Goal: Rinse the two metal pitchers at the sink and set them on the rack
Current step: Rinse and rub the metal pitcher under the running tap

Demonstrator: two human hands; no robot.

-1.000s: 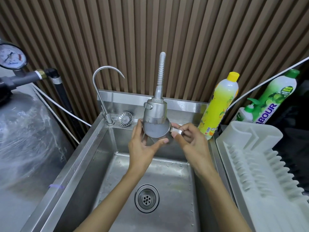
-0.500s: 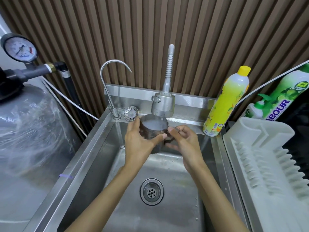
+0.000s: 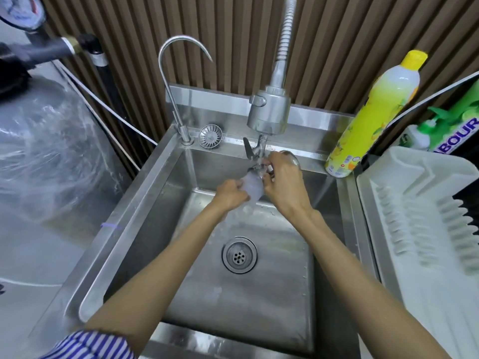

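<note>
Pitcher (image 3: 252, 189): a metal one, blurred by running water, held over the back of the sink just under the spray head, between both hands.
Left hand (image 3: 230, 193): fingers curled against the pitcher's left side, gripping it.
Right hand (image 3: 283, 183): fingers bent and closed on the pitcher's upper right part, in the stream; which part they pinch I cannot tell.
Spray head (image 3: 269, 114): hangs on a ribbed hose, water pouring from it.
Sink (image 3: 134, 203): steel, wet, with the drain (image 3: 239, 255) in the middle of its floor.
Thin tap (image 3: 178, 73): at the back left corner, with a strainer disc (image 3: 210, 135) just beside it.
Rack (image 3: 414, 229): white, just right of the sink.
Yellow bottle (image 3: 375, 112): stands at the sink's back right corner.
Green bottle (image 3: 456, 125): behind the rack.
</note>
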